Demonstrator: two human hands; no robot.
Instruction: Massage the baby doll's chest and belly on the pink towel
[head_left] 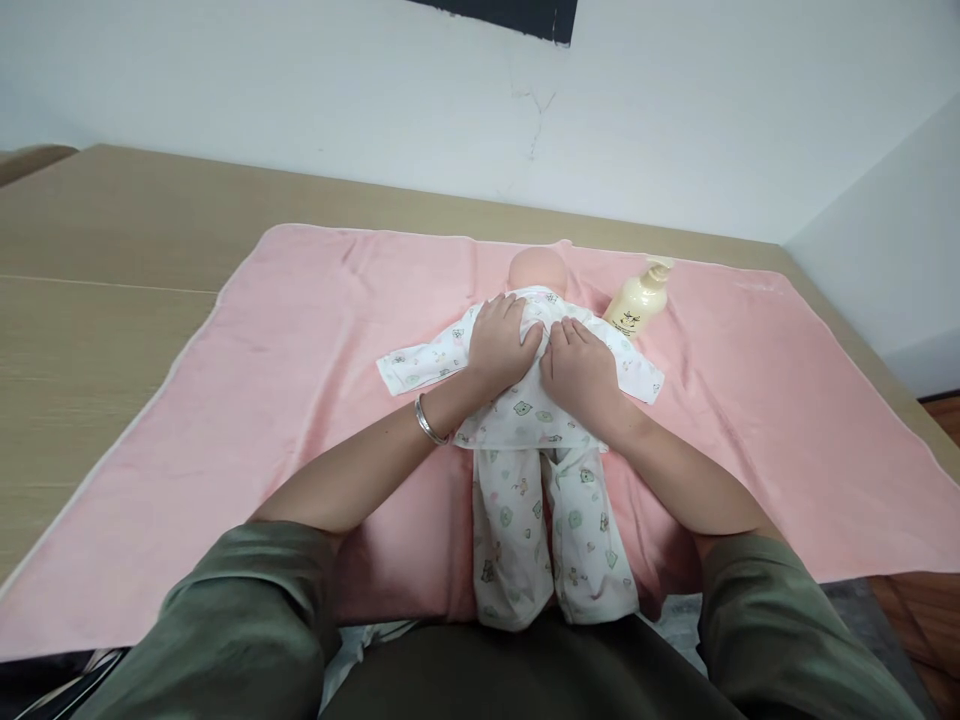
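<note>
A baby doll (538, 269) lies on a pink cloth (292, 360), its bare round head toward the wall and no face showing. It wears a white printed top (523, 410) and matching trousers (510, 520), with both sleeves spread out sideways. My left hand (501, 342), below which a silver bracelet circles the wrist, rests flat on the upper part of the top. Beside it, my right hand (581, 368) lies on the top too, fingers extended and fairly close together. The two thumbs are near each other at the middle. Neither hand grips anything visible.
A cream pump bottle (637, 300) leans or lies on the cloth by the doll's right-side sleeve. Under the cloth is a wooden table (112, 240), which meets a white wall (300, 90) at the back. Brown flooring shows at the lower right.
</note>
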